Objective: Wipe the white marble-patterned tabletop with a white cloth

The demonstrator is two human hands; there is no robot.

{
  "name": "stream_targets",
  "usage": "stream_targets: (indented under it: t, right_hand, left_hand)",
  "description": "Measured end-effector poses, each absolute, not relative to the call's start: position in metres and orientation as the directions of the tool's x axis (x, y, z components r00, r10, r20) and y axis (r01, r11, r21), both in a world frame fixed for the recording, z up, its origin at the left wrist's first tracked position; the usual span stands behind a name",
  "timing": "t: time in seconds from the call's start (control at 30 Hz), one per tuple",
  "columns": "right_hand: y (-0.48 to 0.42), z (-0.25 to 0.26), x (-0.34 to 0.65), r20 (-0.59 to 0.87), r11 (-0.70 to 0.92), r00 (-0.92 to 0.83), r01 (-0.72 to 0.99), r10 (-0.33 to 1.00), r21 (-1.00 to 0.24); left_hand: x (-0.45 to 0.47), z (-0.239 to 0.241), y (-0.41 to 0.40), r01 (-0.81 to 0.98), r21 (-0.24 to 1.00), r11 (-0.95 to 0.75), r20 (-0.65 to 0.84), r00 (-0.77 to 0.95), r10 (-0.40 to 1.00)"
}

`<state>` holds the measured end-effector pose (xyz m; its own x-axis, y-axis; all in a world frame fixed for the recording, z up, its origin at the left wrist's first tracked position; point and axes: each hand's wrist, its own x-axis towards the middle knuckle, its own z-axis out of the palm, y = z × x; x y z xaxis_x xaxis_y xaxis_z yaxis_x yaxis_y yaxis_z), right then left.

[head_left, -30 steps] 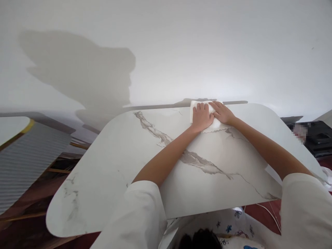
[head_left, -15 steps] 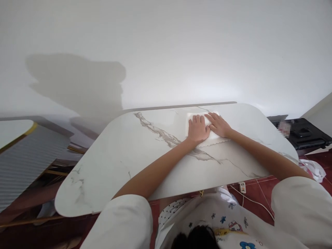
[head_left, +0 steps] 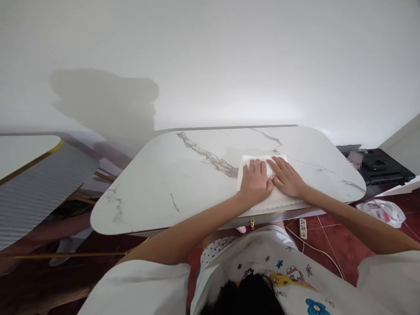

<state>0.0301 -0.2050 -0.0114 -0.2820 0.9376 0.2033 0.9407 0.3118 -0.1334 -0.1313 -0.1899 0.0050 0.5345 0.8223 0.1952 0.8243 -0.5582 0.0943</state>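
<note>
A white cloth (head_left: 274,199) with a wavy edge lies spread on the white marble-patterned table top (head_left: 200,188), close to its front edge. My left hand (head_left: 256,181) rests flat on the cloth, fingers stretched forward. Just to its right, my right hand (head_left: 288,177) is also pressed flat on it, its fingers slanting left. The two thumbs meet or nearly meet. Neither hand grips the cloth; both palms hide part of it.
A white wall (head_left: 210,65) rises behind the table. Left stands a gold-trimmed piece with a ribbed side (head_left: 39,188). At right are a black case (head_left: 387,168) and a white plastic bag (head_left: 382,212). A power strip (head_left: 302,228) with its cord lies on the red floor.
Both hands have drawn the cloth from the back part of the table top toward its front edge, near my body. The view has shifted slightly.
</note>
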Motion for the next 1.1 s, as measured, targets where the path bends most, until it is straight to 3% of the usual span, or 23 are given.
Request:
stream_targets:
  t: [0.27,0.53,0.73,1.1]
  right_hand:
    - [-0.22,-0.01,0.013,0.223,0.252,-0.222,0.961,0.949,-0.117]
    - [-0.211,-0.013,-0.033,0.262,0.294,-0.255,0.948,0.931,-0.121]
    - [-0.204,-0.01,-0.062,0.274,0.338,-0.293,0.932,0.916,-0.134]
    - [-0.135,-0.006,-0.059,0.257,0.339,-0.286,0.92,0.923,-0.195]
  left_hand:
    - [-0.144,0.006,-0.198,0.795,0.109,-0.596,0.192,0.572,0.798]
    - [-0.192,0.0,-0.195,0.813,0.058,-0.579,0.278,0.544,0.791]
    - [-0.219,0.001,-0.192,0.844,0.058,-0.533,0.224,0.509,0.831]
    - [-0.213,0.002,-0.126,0.843,0.061,-0.535,0.326,0.49,0.809]
